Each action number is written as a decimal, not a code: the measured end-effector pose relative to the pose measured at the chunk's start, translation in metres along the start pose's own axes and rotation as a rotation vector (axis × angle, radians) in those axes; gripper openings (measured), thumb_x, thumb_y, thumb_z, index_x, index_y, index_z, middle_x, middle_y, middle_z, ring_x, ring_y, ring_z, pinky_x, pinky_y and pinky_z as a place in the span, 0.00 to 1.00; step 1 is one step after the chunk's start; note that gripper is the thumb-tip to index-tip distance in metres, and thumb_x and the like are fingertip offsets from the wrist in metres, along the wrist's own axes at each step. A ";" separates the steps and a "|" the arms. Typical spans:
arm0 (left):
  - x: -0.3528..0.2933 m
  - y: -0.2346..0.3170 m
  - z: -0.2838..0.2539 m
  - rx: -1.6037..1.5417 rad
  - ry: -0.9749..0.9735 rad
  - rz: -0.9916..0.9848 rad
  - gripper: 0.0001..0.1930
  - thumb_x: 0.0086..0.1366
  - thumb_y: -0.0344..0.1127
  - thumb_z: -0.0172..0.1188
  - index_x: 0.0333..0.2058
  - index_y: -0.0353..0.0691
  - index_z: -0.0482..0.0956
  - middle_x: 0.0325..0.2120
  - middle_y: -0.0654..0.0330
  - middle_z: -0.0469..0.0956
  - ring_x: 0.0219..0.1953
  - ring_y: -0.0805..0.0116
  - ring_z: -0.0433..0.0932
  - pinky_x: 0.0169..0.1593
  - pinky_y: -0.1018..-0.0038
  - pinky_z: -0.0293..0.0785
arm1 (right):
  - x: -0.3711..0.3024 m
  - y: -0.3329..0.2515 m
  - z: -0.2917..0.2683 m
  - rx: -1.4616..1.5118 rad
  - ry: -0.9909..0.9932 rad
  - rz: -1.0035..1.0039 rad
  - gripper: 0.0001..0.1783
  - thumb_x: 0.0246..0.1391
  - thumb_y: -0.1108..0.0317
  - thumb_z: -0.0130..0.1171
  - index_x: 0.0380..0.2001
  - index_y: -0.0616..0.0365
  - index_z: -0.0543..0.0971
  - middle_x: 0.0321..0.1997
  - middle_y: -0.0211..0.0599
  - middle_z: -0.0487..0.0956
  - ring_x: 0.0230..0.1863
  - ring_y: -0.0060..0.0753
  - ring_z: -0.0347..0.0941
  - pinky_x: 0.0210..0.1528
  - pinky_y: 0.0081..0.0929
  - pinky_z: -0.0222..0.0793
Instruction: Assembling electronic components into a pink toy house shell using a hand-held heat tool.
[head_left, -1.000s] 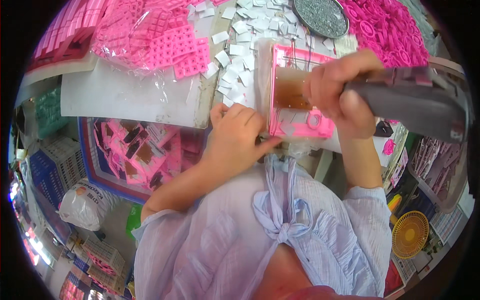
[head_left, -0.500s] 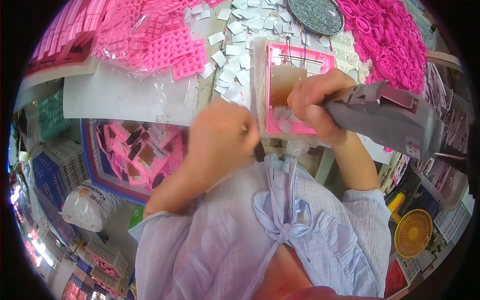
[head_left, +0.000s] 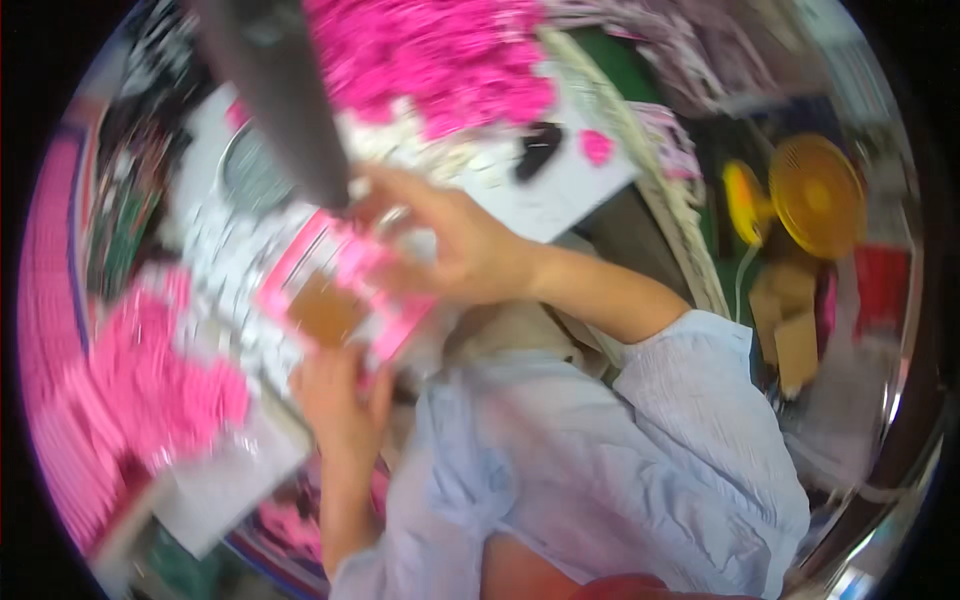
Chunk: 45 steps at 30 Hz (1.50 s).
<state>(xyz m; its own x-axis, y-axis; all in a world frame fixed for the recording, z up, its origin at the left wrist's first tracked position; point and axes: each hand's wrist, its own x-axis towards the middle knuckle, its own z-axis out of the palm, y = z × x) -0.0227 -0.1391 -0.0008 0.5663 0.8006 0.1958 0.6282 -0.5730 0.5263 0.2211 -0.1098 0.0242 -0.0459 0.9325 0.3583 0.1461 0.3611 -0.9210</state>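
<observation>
A pink plastic casing [head_left: 285, 270] with a flat brown board [head_left: 325, 312] in it lies tilted before me. My left hand [head_left: 340, 395] grips its near edge, fingers by the board and thumb apart at the side. Over the casing's far right part is my right hand [head_left: 450, 245], its fingers curled about a small pink plastic part [head_left: 365, 262]; blur hides its exact shape. A grey power screwdriver [head_left: 285, 100] hangs past the right fingertips, out of my grip, its lower end near them.
Behind the casing stand a round dish of screws [head_left: 255, 170] and a heap of pink parts [head_left: 440, 60]. White paper pieces [head_left: 205, 225] and pink keypad-like sheets [head_left: 165, 370] lie to the left. A yellow fan [head_left: 815, 195] stands at the right. Below the table's left edge is a bin of pink assemblies [head_left: 290, 525].
My view has swung to the right. My right hand has let go of the screwdriver and curled about a pink part. My left hand, a closed fist before, has come to the casing's near edge.
</observation>
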 end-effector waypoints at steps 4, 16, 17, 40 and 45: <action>0.010 0.005 -0.001 -0.238 0.025 -0.102 0.10 0.59 0.27 0.67 0.40 0.35 0.79 0.27 0.61 0.73 0.29 0.71 0.70 0.36 0.74 0.67 | -0.106 0.003 -0.139 -0.695 0.397 0.125 0.24 0.48 0.64 0.69 0.50 0.57 0.81 0.48 0.43 0.82 0.51 0.44 0.77 0.54 0.37 0.72; 0.010 -0.006 -0.002 -0.264 0.035 -0.166 0.07 0.63 0.28 0.63 0.39 0.33 0.79 0.29 0.62 0.76 0.29 0.74 0.67 0.35 0.76 0.64 | -0.308 -0.006 -0.363 -1.346 0.687 1.344 0.51 0.42 0.46 0.74 0.62 0.69 0.66 0.61 0.61 0.73 0.64 0.58 0.70 0.65 0.43 0.65; 0.008 -0.007 -0.002 -0.274 0.031 -0.183 0.08 0.62 0.27 0.63 0.40 0.32 0.79 0.30 0.60 0.76 0.29 0.70 0.68 0.35 0.74 0.65 | -0.319 -0.002 -0.369 -1.325 0.722 1.318 0.52 0.42 0.46 0.74 0.63 0.69 0.65 0.62 0.60 0.73 0.64 0.58 0.70 0.66 0.42 0.65; 0.003 -0.022 -0.003 -0.365 0.041 -0.237 0.06 0.64 0.24 0.62 0.40 0.32 0.79 0.32 0.63 0.78 0.30 0.78 0.70 0.33 0.82 0.64 | -0.132 -0.036 -0.226 -1.184 0.491 0.515 0.34 0.51 0.57 0.69 0.60 0.60 0.75 0.60 0.52 0.76 0.61 0.51 0.71 0.63 0.40 0.66; 0.010 -0.019 0.019 -0.596 0.197 -0.272 0.13 0.64 0.22 0.63 0.47 0.34 0.74 0.32 0.64 0.78 0.31 0.79 0.71 0.37 0.83 0.67 | -0.033 0.015 0.000 -0.197 -0.093 -0.156 0.15 0.52 0.67 0.60 0.44 0.57 0.82 0.39 0.45 0.83 0.42 0.49 0.80 0.45 0.44 0.75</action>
<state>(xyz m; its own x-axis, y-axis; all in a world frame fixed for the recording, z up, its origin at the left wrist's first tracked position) -0.0190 -0.1240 -0.0241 0.2868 0.9518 0.1090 0.3015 -0.1977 0.9327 0.2250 -0.1352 -0.0016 -0.1725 0.8661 0.4692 0.3189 0.4998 -0.8053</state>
